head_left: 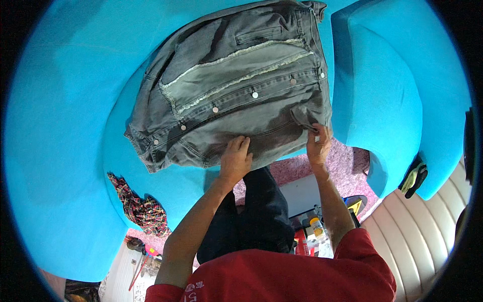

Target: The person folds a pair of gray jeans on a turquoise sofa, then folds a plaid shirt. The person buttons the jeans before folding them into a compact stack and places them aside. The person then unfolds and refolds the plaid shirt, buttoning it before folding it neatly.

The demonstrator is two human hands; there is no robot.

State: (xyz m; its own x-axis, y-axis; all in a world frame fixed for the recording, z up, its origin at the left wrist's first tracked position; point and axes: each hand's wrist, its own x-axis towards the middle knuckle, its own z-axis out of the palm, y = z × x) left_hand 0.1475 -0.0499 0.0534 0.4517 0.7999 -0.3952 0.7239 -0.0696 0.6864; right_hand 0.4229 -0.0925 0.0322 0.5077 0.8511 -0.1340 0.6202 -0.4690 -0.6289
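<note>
A grey denim jacket [216,80] is spread out, buttoned side up, on a blue-covered sofa [65,141]. Its row of buttons runs from the lower left toward the upper right, beside a paler panel with frayed edges. My left hand [236,160] rests on the jacket's near edge, fingers stretched over the cloth; the thumb is hard to make out. Near the jacket's right end, my right hand [319,145] pinches a folded bit of denim by its edge.
A patterned cloth [137,206] hangs on the sofa's near left edge. Pink carpet [347,166] lies below. Close to my right forearm stands an orange-capped bottle [317,229] among small items. A cream padded surface [412,226] is at the right, with dark and green cloth [413,178] above it.
</note>
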